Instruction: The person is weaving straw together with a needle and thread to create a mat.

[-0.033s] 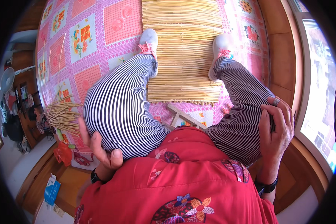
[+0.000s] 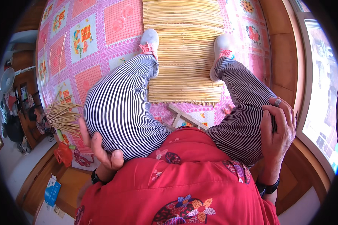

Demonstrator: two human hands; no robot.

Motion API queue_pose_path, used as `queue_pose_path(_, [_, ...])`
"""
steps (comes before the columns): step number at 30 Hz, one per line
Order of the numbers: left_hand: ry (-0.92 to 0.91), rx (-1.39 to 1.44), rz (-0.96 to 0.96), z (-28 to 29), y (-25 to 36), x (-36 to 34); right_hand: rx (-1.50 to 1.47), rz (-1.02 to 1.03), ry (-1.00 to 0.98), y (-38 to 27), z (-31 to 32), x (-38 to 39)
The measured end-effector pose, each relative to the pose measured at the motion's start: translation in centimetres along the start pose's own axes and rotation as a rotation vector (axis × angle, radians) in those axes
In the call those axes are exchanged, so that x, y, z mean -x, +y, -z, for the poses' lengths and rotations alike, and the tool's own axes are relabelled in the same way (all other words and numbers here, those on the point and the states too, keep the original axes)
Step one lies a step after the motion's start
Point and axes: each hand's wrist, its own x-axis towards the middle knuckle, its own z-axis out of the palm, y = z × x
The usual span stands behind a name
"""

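Observation:
My left hand [image 2: 101, 148] rests beside my left thigh, its fingers apart and nothing in them. On the outer side of my right thigh lies my right hand [image 2: 279, 129], fingers spread and a ring on one of them; it too is empty. Between my shoes a mat of thin yellow stalks [image 2: 186, 56], laid side by side in rows, stretches away from me. Close to its near edge a grey-brown wooden piece [image 2: 187, 118] with crossing bars lies partly hidden under my red shirt.
A pink patterned cloth [image 2: 90, 60] covers the surface beneath the mat. Left of my knee sit a bundle of loose stalks [image 2: 64, 114], a red bag [image 2: 63, 154] and a tangle of red cord [image 2: 82, 159]. A blue and white packet [image 2: 52, 191] is lower left; a bright window [image 2: 323, 90] is at right.

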Motion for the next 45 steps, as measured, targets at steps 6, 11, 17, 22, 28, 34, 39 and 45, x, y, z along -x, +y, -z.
queue_pose_path(6, [0.017,-0.011,0.009,-0.1,0.0,-0.1,-0.028,0.021,-0.004,-0.1,0.2,-0.3])
queue_pose_path(11, [-0.008,-0.001,0.015,0.3,0.0,-0.1,-0.041,0.006,0.004,0.0,0.1,-0.2])
queue_pose_path(17, [0.022,0.021,0.009,0.0,0.2,0.0,-0.031,0.009,0.014,-0.1,-0.1,0.1])
queue_pose_path(22, [0.008,0.025,-0.005,0.0,0.3,-0.1,0.000,0.029,0.011,-0.3,-0.1,0.1])
queue_pose_path(28, [-0.008,0.026,0.008,0.1,0.3,-0.1,-0.007,0.004,0.012,0.1,0.1,0.2])
queue_pose_path(34, [-0.008,0.020,-0.013,-0.2,0.5,-0.5,-0.028,-0.007,0.018,0.7,0.0,0.5])
queue_pose_path(39, [-0.004,0.010,-0.008,0.1,0.5,-0.4,-0.054,-0.015,0.028,0.6,0.1,0.5])
queue_pose_path(45, [-0.002,0.016,0.024,0.2,0.7,-0.2,-0.012,0.014,0.025,0.2,0.1,0.4])
